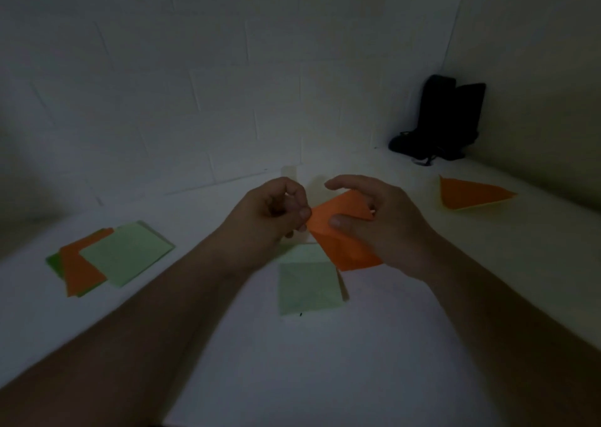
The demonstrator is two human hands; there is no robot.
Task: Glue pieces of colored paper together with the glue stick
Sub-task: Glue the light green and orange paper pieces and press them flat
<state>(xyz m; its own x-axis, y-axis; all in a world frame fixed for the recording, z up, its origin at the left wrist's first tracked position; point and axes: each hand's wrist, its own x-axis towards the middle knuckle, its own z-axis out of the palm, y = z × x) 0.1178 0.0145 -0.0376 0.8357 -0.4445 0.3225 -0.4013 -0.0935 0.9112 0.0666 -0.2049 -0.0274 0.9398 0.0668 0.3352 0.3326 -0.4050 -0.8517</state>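
Note:
Both my hands hold an orange paper (338, 231) just above the white table (292, 361). My left hand (273, 215) pinches its left corner between thumb and curled fingers. My right hand (374, 221) grips its right side, thumb on top and index finger raised. Below it a creased pale green square (309, 286) lies flat on the table. No glue stick shows in the dim view.
A stack of pale green, orange and dark green sheets (107, 257) lies at the left. A folded orange and yellow triangle (471, 195) sits at the right. A black object (442, 121) stands in the far right corner against the tiled wall.

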